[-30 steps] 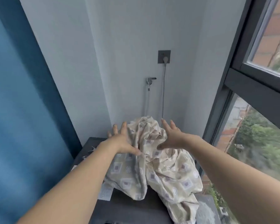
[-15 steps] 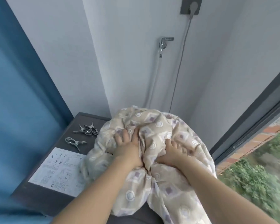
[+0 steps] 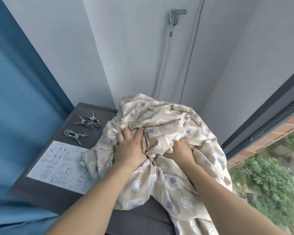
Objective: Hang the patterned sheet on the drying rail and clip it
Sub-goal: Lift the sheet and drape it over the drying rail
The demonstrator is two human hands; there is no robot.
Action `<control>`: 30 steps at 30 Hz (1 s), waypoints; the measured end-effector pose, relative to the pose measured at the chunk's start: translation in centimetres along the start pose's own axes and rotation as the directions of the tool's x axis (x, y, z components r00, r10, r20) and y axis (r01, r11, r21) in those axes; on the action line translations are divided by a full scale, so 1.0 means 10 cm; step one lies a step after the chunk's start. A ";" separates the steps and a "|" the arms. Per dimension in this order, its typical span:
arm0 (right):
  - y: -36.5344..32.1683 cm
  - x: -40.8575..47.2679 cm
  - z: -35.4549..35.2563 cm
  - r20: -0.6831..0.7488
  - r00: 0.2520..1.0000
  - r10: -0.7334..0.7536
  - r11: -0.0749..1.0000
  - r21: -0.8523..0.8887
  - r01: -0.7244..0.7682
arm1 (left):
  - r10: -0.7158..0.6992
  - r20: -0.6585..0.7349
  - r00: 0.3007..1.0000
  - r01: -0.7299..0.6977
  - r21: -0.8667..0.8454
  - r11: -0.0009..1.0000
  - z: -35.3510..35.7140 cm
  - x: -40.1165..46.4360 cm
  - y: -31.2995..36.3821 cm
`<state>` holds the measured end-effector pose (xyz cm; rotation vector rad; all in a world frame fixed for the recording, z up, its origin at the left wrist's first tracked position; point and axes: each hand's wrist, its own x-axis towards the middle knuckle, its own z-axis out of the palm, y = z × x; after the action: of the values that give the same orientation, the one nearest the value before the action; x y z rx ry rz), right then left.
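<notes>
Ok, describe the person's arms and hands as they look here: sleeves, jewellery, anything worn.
Both forearms are bare all the way to the bottom edge of the head view; no sleeve shows. The left hand and right hand wear no gloves, and no watch, bracelet or ring is visible on the parts that show. Some fingertips are sunk in cloth folds, so the nails cannot be judged.

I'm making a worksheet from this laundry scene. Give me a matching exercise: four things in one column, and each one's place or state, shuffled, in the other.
Things:
1. patterned sheet
2. metal clips
3. printed paper
4. tap

Places or states:
A. fixed to the wall
B. lying flat at the dark surface's left edge
C. bunched in a heap under both hands
D. lying loose, left of the heap

Pairs: 1-C, 2-D, 3-B, 4-A
</notes>
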<state>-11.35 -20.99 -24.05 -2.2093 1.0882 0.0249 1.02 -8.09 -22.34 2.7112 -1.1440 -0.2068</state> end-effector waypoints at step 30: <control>-0.95 -3.89 -0.63 -0.679 0.644 -0.353 0.927 -0.162 0.337 | 0.139 -0.089 0.986 -0.165 -0.521 0.837 -2.02 -3.32 0.04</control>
<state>-31.63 6.62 -2.47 -2.4675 0.9891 -1.0675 -18.13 17.98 -0.81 2.1203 -1.0872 -0.3702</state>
